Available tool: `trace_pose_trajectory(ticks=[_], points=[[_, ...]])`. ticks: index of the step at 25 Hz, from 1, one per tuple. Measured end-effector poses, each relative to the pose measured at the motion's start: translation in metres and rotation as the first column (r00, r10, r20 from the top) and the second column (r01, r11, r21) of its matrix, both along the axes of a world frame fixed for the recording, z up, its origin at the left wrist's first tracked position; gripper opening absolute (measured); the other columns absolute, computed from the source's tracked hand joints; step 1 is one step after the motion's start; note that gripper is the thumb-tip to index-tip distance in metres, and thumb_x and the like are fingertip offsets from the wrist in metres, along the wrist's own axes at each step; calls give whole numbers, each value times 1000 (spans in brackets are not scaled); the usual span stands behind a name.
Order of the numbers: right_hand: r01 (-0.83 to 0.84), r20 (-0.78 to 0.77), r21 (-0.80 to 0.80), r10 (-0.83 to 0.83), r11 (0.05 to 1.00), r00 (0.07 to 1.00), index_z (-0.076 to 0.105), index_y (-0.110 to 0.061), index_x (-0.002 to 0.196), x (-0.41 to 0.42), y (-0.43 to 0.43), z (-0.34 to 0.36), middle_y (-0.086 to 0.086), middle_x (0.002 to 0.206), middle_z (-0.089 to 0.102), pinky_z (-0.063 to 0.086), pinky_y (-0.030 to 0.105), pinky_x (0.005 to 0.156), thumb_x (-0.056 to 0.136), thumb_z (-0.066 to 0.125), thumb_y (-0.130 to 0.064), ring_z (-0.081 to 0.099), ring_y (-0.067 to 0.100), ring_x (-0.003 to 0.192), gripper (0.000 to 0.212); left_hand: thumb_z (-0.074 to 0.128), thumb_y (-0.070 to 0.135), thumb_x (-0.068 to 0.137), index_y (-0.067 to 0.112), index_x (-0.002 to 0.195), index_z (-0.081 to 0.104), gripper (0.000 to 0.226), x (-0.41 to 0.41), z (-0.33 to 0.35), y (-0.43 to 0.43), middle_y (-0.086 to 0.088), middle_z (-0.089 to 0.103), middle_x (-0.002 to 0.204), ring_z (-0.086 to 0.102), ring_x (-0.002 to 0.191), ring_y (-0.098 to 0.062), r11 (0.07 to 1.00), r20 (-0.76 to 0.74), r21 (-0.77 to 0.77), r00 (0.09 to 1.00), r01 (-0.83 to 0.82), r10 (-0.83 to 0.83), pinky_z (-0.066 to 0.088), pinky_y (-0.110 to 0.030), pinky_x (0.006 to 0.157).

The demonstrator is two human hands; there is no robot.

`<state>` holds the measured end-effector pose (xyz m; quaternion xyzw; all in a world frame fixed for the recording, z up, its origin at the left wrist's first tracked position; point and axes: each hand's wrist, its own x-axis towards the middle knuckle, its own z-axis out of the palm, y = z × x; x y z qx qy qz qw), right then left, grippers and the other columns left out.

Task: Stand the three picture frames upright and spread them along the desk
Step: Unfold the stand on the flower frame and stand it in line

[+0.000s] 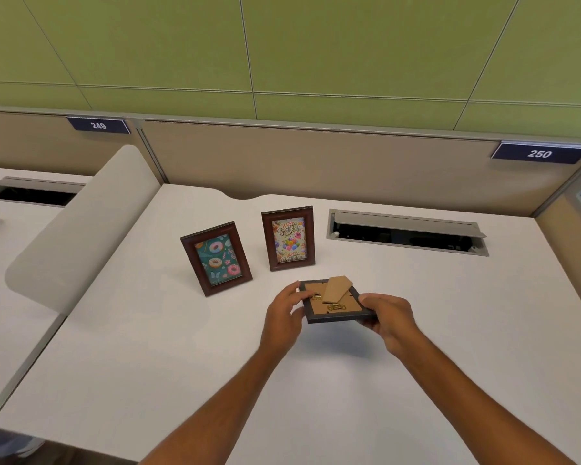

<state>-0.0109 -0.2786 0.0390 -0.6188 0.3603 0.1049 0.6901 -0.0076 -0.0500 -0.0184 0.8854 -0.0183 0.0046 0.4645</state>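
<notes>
Pretty clearly an open-plan office, the cubicle kind. White desk [182, 347] with a curved divider panel [81, 229] splitting it from the next seat, tan partition [316, 162] along the back and green wall panels [282, 45] above. Seat number tags reading 249 [98, 125] and 250 [539, 153] are clipped on top, plus a flip-lid cable hatch [407, 233] sunk into the desktop.

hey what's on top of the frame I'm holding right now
The held frame lies back-up between the left hand and right hand. On its brown backing sit a cardboard easel stand and brass clips. Its picture side faces down, hidden.
</notes>
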Motion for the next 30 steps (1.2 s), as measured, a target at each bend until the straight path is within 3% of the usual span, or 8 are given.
trace_pose_trajectory(ticks=[3,5,8,12,15,18,23,30], points=[[-39,40,26,38,999,999,75,-9,117,-4,-2,11,19,109,80,67,37,75,103,70,-6,79,33,97,16,69,-13,94,18,129,81,48,2,15,3,-2,74,139,66,129,-13,1000,160,27,987,-1,-4,45,-11,113],[-94,76,20,92,995,993,76,-18,121,-3,-5,18,17,108,80,67,39,79,105,67,-10,81,36,94,20,70,-14,92,17,124,82,46,2,24,4,0,80,129,71,121,-11,1000,227,24,974,0,-5,47,-10,111],[-196,94,-33,199,980,976,81,-15,116,0,-11,29,16,97,77,60,39,77,105,65,-28,80,33,87,23,67,-15,94,11,120,83,40,4,30,3,-2,83,117,73,106,3,999,244,-45,970,-11,21,56,-18,105],[-283,81,-116,293,952,953,79,-10,112,9,-14,33,11,99,73,58,39,77,109,53,-54,71,27,91,51,61,-13,96,6,117,79,34,6,35,2,-1,82,105,71,94,10,993,196,-116,979,-39,61,61,-23,90],[-342,86,-151,357,928,930,74,-20,131,13,-13,28,7,130,73,58,49,106,108,42,-65,67,27,121,60,59,-4,101,12,118,77,29,4,44,1,6,80,107,71,98,2,987,122,-155,991,-38,57,59,-18,83],[-350,171,29,340,936,925,65,-32,135,13,-6,33,6,144,68,44,56,123,111,33,-60,59,31,138,49,59,7,107,13,123,76,24,4,49,-2,5,79,114,73,106,-15,970,-26,-234,998,-61,57,63,-30,91],[-385,158,68,372,920,915,60,-27,151,15,-2,31,9,143,71,48,62,118,107,28,-69,66,34,134,68,59,12,109,13,121,77,22,3,56,-2,1,82,112,77,108,-19,925,-179,-357,981,-134,74,65,-37,93],[-347,143,11,342,938,929,66,-30,135,17,8,33,7,135,74,54,63,111,109,38,-62,70,33,126,50,54,23,113,17,121,75,23,3,58,0,1,82,115,78,111,-20,900,-314,-401,949,-170,39,65,-46,97]])
